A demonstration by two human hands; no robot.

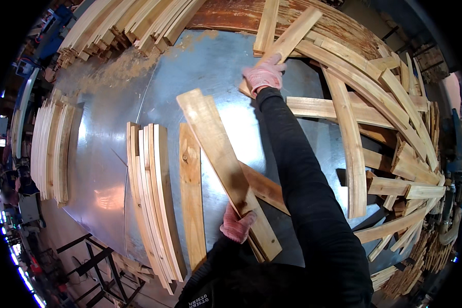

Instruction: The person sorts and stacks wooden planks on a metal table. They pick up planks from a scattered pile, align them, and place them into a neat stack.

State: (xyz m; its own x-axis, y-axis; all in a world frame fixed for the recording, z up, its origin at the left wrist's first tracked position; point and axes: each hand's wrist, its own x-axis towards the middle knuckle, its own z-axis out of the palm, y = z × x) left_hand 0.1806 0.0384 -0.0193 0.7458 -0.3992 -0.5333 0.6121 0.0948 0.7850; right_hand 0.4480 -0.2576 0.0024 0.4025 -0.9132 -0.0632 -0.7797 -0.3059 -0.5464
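My left hand [236, 224], in a pink glove, is closed round the near part of a long wooden board [218, 149]. A second board shows along its edge beneath, and both lie slantwise in front of me. With my arm stretched out, my right hand [267, 74], also gloved in pink, is closed on another wooden board [295, 33] at the far right side of the table. A knotty board [191, 185] lies flat just left of the left hand's boards. Between my arms, a darker board [264, 187] lies partly hidden by them.
A metal-topped table [108, 149] carries an upright row of boards [154, 200] at near left and another stack [54, 149] farther left. Thick piles [131, 23] stand at the far left. Loose boards [374, 97] crisscross at the right. Sawdust [118, 69] coats the far part.
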